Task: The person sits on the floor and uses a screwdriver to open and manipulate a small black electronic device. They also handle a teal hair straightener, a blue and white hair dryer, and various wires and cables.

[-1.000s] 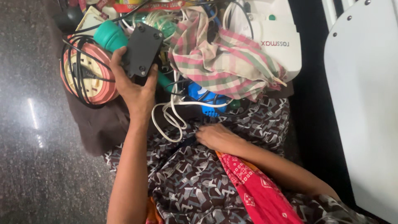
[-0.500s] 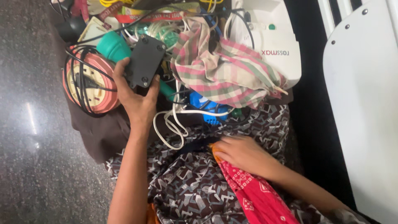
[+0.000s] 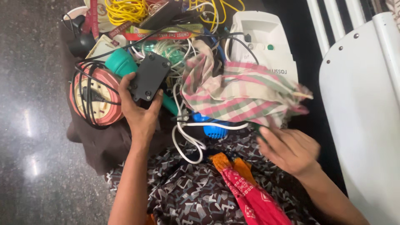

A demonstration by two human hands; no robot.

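Note:
My left hand grips a flat black plastic box with screws at its corners, held up over a pile of cables. My right hand hovers with its fingers spread over my patterned lap, just below the edge of a pink, green and white checked cloth. It holds nothing and is slightly blurred. A white cable loops between the two hands, and a blue round object peeks out under the cloth.
A round orange extension reel with black cord lies at the left beside a teal cylinder. Yellow wires and a white machine sit farther back. A white chair stands at the right. A red patterned cloth lies on my lap.
My right hand has lifted off the dark patterned fabric and swung right toward the checked cloth, opening its fingers. My left hand still holds the black box, barely moved.

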